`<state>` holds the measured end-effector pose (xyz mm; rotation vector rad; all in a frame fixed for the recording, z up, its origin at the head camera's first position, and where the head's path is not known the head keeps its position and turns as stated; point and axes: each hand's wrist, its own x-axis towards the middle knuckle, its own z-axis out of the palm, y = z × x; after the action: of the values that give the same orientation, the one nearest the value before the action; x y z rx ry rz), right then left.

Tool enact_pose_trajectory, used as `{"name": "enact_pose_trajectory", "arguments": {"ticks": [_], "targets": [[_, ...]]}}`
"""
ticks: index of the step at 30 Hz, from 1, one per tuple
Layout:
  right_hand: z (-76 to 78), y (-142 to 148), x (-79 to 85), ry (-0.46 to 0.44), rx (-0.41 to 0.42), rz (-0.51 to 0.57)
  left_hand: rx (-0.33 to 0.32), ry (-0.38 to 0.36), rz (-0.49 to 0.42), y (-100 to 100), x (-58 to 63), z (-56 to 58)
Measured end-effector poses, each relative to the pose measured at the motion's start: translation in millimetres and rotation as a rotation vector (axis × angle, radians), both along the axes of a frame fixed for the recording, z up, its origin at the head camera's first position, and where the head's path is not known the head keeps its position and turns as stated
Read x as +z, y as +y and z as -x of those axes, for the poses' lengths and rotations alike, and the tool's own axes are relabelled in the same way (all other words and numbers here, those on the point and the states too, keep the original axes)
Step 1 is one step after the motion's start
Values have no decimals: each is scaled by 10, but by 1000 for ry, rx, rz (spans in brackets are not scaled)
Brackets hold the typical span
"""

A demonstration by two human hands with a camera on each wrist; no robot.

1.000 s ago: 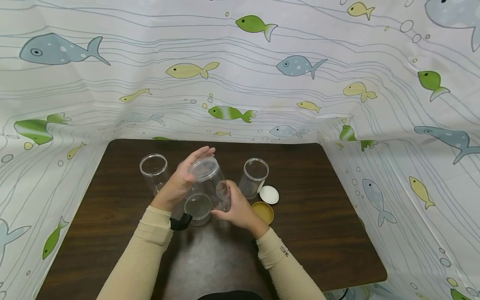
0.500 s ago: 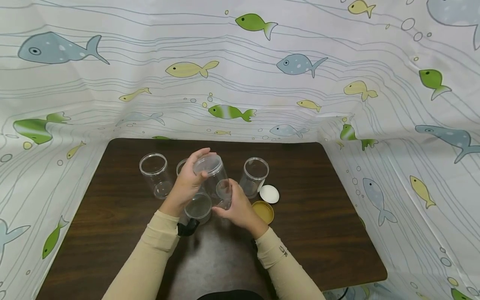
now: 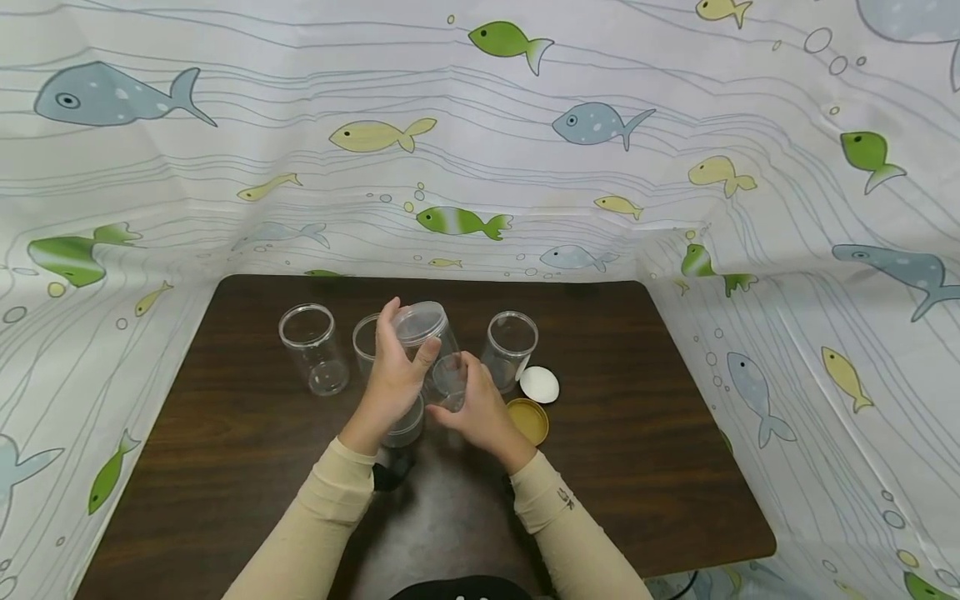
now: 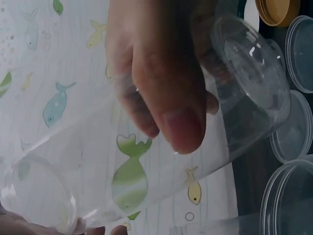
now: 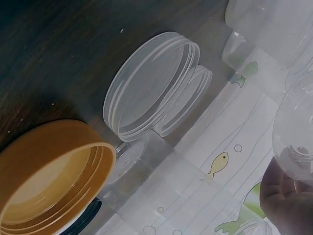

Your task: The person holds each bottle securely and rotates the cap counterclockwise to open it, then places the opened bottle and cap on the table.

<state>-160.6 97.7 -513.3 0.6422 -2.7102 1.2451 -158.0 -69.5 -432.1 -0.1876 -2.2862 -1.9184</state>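
Observation:
A clear plastic jar (image 3: pixel 435 354) is held tilted above the middle of the table. My left hand (image 3: pixel 393 375) grips it near the upper end, thumb across the front and fingers behind. Lower down, my right hand (image 3: pixel 480 412) holds it near its base. The upper end looks frosted; I cannot tell whether that is a lid or the bare rim. In the left wrist view the jar (image 4: pixel 102 166) spans the picture, with the thumb of a hand (image 4: pixel 166 93) lying over its side. Below the hands, a translucent round lid (image 3: pixel 407 423) is partly hidden by my left wrist.
Open clear jars stand at the left (image 3: pixel 307 327), behind my left hand (image 3: pixel 365 337) and at the right (image 3: pixel 512 333). A white disc-shaped lid (image 3: pixel 540 384) and a gold lid (image 3: pixel 528 422) lie near the right jar. Translucent lids (image 5: pixel 146 88) show in the right wrist view.
My left hand has shifted right and closed round the jar, its thumb coming across the front. The jar's upper end has moved slightly right. My right hand has stayed almost still.

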Motion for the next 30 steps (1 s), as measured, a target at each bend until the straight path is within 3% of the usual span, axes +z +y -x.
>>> {"name": "enact_pose_trajectory", "arguments": {"ticks": [5,9,15,20,24,26,30], "targets": [[7,16,7,0,18,29,-6,5,-60,-29,-41,31],[8,37,35,-27,51,79,-61,5,-189,-153,-60,102],[-2,78,61,-57,118,101,-277,82,-457,-388,-114,208],[-17,89,77,-77,209,84,-483,127,-583,-466,-187,290],[-21,83,70,-92,231,50,-591,182,-668,-446,-241,348],[-26,81,65,-100,227,42,-606,201,-674,-425,-255,363],[-23,78,52,-76,184,32,-562,205,-620,-385,-265,361]]}}
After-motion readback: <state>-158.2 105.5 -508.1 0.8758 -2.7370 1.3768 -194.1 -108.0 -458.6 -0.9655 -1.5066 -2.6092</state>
